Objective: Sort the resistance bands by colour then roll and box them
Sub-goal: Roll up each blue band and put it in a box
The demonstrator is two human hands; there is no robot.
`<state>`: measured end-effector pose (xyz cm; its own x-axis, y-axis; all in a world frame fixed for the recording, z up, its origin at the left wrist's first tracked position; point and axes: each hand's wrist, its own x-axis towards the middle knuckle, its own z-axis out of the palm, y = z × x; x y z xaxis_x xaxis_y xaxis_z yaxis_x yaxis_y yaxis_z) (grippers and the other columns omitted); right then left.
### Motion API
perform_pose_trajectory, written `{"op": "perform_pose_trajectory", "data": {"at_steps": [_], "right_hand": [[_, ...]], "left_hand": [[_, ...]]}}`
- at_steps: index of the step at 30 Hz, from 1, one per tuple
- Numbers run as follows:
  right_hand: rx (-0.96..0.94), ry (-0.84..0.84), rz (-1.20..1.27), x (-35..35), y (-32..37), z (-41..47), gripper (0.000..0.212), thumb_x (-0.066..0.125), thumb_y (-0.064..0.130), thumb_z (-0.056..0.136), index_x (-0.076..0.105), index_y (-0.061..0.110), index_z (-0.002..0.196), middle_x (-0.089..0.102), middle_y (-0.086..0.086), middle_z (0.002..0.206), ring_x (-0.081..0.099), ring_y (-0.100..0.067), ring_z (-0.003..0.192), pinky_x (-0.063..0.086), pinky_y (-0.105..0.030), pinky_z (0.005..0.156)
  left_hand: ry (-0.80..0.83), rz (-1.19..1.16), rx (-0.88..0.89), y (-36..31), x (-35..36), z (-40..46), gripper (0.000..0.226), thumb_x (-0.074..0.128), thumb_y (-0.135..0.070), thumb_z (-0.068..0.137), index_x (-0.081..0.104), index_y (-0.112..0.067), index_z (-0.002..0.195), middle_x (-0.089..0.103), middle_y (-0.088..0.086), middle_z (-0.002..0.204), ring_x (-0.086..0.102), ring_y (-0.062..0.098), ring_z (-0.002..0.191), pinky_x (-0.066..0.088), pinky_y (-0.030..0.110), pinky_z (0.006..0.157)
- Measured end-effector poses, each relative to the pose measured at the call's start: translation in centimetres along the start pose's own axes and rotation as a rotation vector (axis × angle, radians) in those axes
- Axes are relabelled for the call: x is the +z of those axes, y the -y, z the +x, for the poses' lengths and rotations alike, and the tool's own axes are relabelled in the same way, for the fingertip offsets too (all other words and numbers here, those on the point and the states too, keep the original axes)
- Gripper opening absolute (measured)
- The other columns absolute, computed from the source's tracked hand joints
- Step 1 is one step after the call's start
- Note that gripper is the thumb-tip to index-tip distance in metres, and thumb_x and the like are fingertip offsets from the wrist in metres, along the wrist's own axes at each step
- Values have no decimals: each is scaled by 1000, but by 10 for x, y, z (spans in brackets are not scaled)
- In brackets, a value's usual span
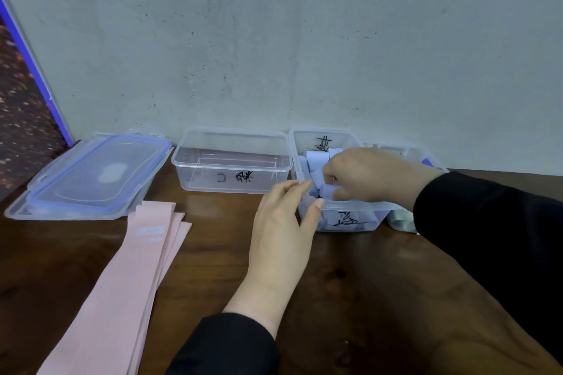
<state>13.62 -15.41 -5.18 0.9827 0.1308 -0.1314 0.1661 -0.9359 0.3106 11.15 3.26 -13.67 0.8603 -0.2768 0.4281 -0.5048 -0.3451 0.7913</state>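
1. resistance bands: pale blue rolls (316,161) packed in labelled box (350,218) at 2 o'clock; pink bands (134,268) flat, unrolled, at 8 o'clock.
2. right hand (365,175) curled around a blue roll inside box; left hand (283,222) relaxed, fingers apart, touching box rim.
3. probably past midway: middle box (231,161) without bands, pink left.
4. dark wooden table (350,283), scuffed grey wall (274,39), stacked lids (91,173) at 10 o'clock.

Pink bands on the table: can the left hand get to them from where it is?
Probably yes. The left hand rests open at the lavender-band box, and only bare table lies between it and the flat pink bands.
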Motion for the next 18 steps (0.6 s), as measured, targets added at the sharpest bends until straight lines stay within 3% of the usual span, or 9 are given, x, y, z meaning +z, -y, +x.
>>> {"op": "perform_pose_trajectory", "data": {"at_steps": [2, 5, 8, 12, 15, 18], "right_hand": [[-21, 14, 6, -1, 0, -1, 12, 65, 35, 94, 55, 28, 93, 56, 10, 89, 49, -15, 83, 35, -23, 65], [-39, 52, 32, -3, 1, 0, 31, 63, 25, 95, 40, 29, 74, 46, 9, 73, 44, -13, 70, 30, 0, 63], [-33, 69, 37, -4, 2, 4, 34, 63, 22, 94, 38, 28, 71, 45, 8, 71, 43, -15, 69, 33, -6, 60], [-66, 100, 23, -6, 2, 4, 30, 59, 18, 95, 43, 28, 73, 51, 6, 78, 42, -11, 67, 14, 12, 69], [-90, 135, 22, -7, 2, 4, 34, 56, 17, 97, 41, 34, 72, 51, 10, 82, 41, -5, 68, 22, -3, 69], [-84, 191, 49, -9, 5, 4, 24, 54, 17, 98, 50, 31, 80, 55, 10, 86, 48, -13, 78, 26, -19, 63]], "left_hand": [[1, 3, 0, 0, 0, 0, 40, 60, -39, 97, 61, -26, 135, 54, -13, 131, 46, 5, 126, 39, 27, 107], [-3, 6, 2, -1, -1, 0, 40, 61, -39, 97, 62, -26, 135, 54, -12, 130, 46, 5, 125, 38, 25, 106], [1, 8, 3, -1, -1, 0, 41, 60, -41, 97, 61, -27, 135, 54, -13, 130, 46, 4, 125, 39, 26, 107], [-2, 2, -1, -1, -1, 0, 42, 60, -42, 96, 62, -27, 135, 54, -14, 129, 46, 5, 125, 41, 31, 107], [-4, -2, -3, -1, -1, 1, 41, 60, -42, 96, 62, -27, 134, 54, -14, 129, 47, 5, 125, 42, 34, 107], [-1, -2, -4, -2, -1, 0, 41, 60, -42, 96, 62, -27, 134, 54, -14, 128, 47, 5, 125, 42, 33, 107]]}}
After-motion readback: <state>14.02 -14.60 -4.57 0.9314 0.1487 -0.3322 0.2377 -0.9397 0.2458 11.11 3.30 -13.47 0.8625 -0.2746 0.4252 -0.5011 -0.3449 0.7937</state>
